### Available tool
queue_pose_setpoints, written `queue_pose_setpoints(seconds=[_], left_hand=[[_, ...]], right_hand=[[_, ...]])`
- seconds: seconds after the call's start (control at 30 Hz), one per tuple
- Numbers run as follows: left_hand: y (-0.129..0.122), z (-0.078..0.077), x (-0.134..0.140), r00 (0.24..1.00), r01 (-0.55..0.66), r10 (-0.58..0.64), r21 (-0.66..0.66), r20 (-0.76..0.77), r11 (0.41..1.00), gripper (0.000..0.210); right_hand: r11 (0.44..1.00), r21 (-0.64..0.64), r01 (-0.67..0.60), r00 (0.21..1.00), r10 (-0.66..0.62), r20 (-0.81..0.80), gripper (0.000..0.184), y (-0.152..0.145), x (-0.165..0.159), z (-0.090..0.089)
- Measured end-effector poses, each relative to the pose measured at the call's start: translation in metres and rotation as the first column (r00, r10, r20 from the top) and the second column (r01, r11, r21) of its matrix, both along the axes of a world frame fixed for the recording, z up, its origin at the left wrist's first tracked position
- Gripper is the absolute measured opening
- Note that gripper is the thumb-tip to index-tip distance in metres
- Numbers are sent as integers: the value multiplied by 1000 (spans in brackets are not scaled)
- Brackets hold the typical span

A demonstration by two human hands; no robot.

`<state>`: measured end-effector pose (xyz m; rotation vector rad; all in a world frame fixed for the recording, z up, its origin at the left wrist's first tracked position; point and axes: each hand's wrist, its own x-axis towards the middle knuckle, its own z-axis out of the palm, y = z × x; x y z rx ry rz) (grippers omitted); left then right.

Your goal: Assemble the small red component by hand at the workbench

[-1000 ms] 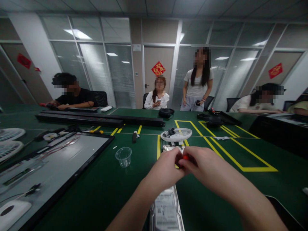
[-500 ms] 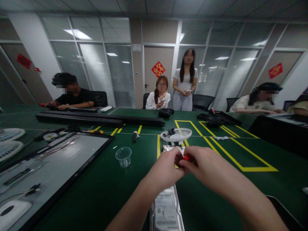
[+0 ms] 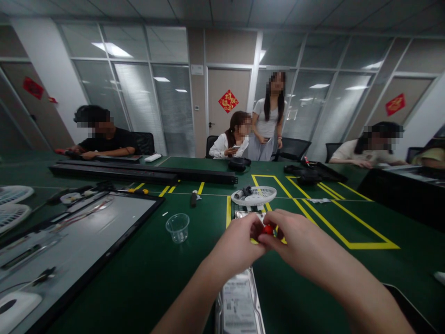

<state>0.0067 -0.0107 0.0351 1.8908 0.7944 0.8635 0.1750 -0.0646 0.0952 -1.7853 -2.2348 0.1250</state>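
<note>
Red piece [image 3: 267,229], at one o'clock from the nearer hard drive [image 3: 239,301], sits in a narrow pinch of the right hand [image 3: 295,232]; left hand [image 3: 238,241] curls alongside, grip hidden. Likely light, stiff; hold its sides.

The green table [image 3: 146,278] is marked out in yellow tape [image 3: 371,245] — on it sit a clear cup [image 3: 177,228], a silver hard drive [image 3: 239,301], long black bars [image 3: 114,174] and a grey panel [image 3: 93,246] — a screen's back, perhaps, hard to tell.
</note>
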Motion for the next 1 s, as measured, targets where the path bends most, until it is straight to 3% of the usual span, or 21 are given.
queue_pose_setpoints(seconds=[0.17,0.43,0.6,0.73,0.87,1.0], left_hand=[[0,-1,-1,999,-32,33,24,-11,999,29],[2,-4,2,1000,-5,5,33,-9,999,22],[1,-5,0,999,-35,35,18,2,999,35],[1,-5,3,1000,-11,11,46,1,999,31],[2,-4,3,999,24,-24,23,22,999,27],[1,-2,0,1000,-27,27,10,6,1000,33]], right_hand=[[994,-22,-107,994,106,-37,33,-1,2,0],[1000,-12,7,1000,-7,10,6,1,0,0],[996,-38,-80,996,78,-35,33,0,1,2],[999,-35,-24,999,23,-30,15,3,-2,2],[999,-42,10,1000,-11,-13,9,-1,-3,3],[995,-44,-86,996,85,-30,34,-2,-1,2]])
